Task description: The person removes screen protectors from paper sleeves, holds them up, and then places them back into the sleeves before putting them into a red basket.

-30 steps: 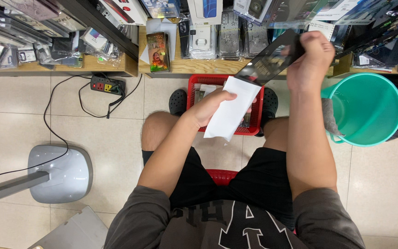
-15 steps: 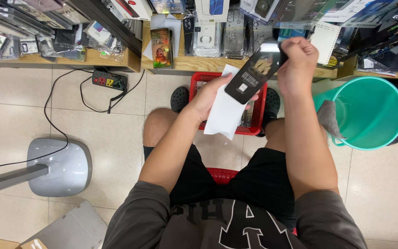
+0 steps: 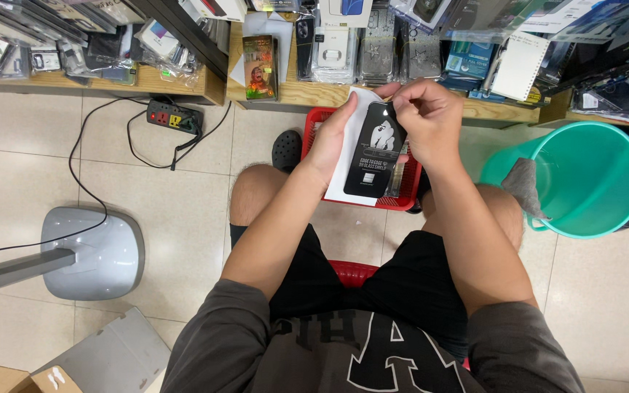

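Hands (image 3: 340, 138) (image 3: 431, 116) pinch glossy black packet (image 3: 374, 149); white sleeve (image 3: 347, 156) behind.

A flat black packet (image 3: 375, 149) with a pale figure printed on it lies against a white envelope-like sleeve (image 3: 351, 156), both held above the red basket (image 3: 408, 195). On the wooden shelf beyond stand rows of clear and white phone-case packs (image 3: 333, 44), and one tall dark box (image 3: 260, 67) with a green-brown picture leans at the shelf's edge.

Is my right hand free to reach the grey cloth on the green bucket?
Probably not right away: the right hand is pinching the black pack's top. Otherwise the way to the cloth on the bucket looks open.
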